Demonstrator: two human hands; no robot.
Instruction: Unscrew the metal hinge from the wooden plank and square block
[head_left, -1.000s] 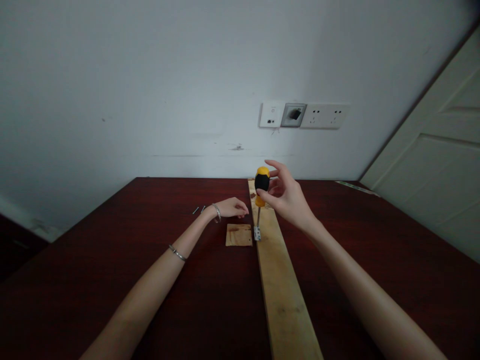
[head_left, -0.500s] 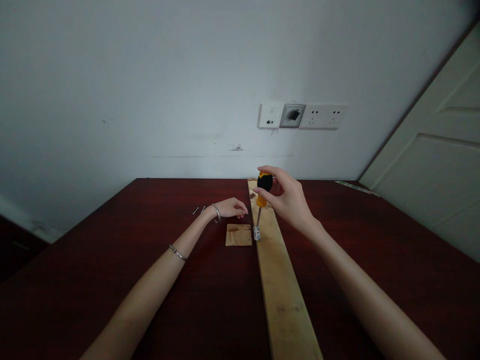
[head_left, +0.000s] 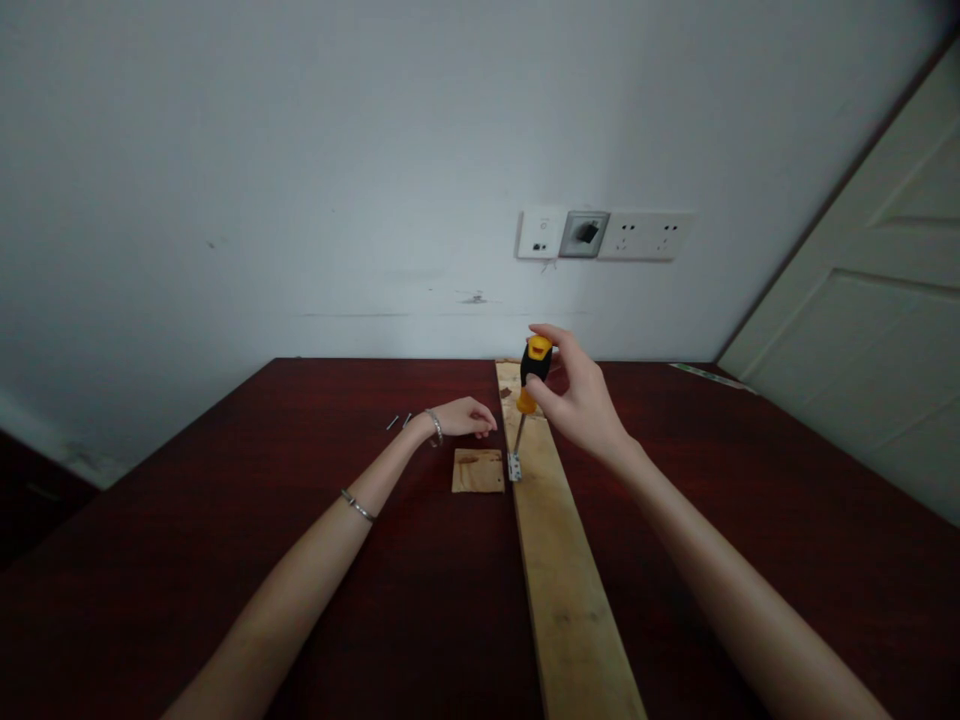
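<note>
My right hand [head_left: 574,385] is closed around the black and yellow handle of a screwdriver [head_left: 535,365], thumb on the near side and fingers behind. The shaft slants down to a small metal hinge [head_left: 514,467] at the left edge of a long wooden board [head_left: 566,570]; whether the tip sits in a screw is too small to tell. Just left of the board, my left hand [head_left: 466,416] rests on the table with its fingers loosely curled in, nothing visible in them. Below it lies a small square wooden piece [head_left: 478,471].
Two screws [head_left: 400,421] lie left of my left wrist on the dark red table [head_left: 360,610]. Behind the table, a wall carries sockets [head_left: 645,236]. A ruler-like strip [head_left: 712,377] lies by the far right edge, near a white panelled door [head_left: 892,310].
The screwdriver's handle has tipped slightly to the right and turned, and my right fingers have shifted on it. My left hand, the board and the wooden piece stay where they were.
</note>
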